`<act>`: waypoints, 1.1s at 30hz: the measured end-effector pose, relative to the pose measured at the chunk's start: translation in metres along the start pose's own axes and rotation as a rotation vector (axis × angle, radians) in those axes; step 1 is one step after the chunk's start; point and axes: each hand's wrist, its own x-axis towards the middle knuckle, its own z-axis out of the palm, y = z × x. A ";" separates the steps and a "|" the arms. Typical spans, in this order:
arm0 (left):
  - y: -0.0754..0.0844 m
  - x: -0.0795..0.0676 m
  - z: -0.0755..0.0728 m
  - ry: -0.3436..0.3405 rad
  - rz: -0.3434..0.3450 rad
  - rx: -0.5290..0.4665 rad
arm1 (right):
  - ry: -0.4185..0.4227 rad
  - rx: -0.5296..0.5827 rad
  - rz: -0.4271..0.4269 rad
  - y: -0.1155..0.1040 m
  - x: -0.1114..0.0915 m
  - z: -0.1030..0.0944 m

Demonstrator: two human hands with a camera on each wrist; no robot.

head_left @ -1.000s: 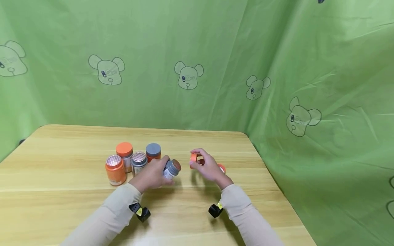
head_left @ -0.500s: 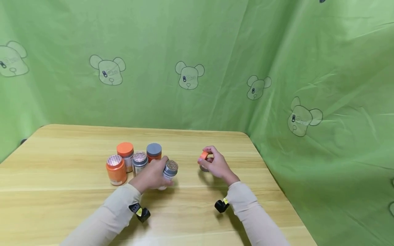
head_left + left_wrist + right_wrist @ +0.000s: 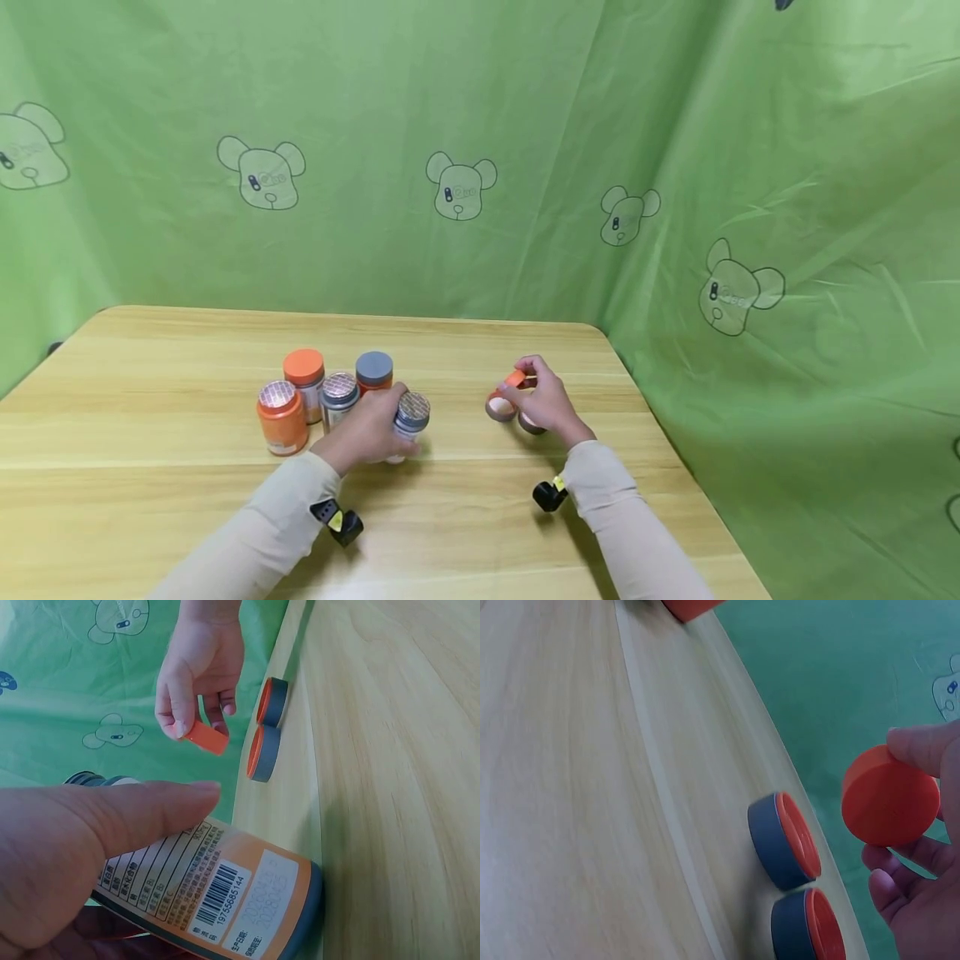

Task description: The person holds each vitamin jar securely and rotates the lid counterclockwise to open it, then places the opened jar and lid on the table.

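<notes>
In the head view my left hand (image 3: 371, 429) grips a grey jar (image 3: 411, 414) with a silver foil seal on top and no lid. The left wrist view shows this jar's printed label (image 3: 225, 896) with a barcode, its grey base close to the tabletop. My right hand (image 3: 547, 402) pinches an orange lid (image 3: 892, 799) between thumb and fingers, above the table. Below it lie two lids, grey outside and orange inside: one lid (image 3: 784, 840) beside the other lid (image 3: 808, 926), insides facing up.
Left of my left hand stand an orange-capped jar (image 3: 303, 367), an orange jar (image 3: 282, 425) with a foil top, a grey jar (image 3: 340, 396) with a foil top, and a grey-capped orange jar (image 3: 374, 367). A green curtain (image 3: 480, 267) hangs behind the wooden table (image 3: 187, 517).
My left hand has turned the grey jar from tilted to nearly upright. My right hand has moved to the right with the orange lid, and the lids on the table now show beneath it.
</notes>
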 end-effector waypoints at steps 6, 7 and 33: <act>-0.001 -0.001 -0.001 0.022 0.009 0.011 | 0.007 -0.024 -0.001 0.008 0.004 -0.005; -0.001 0.000 -0.001 0.023 0.008 0.013 | 0.008 -0.032 0.000 0.011 0.004 -0.006; 0.001 -0.002 -0.006 0.038 0.011 0.012 | 0.148 -0.105 0.047 0.042 0.008 -0.007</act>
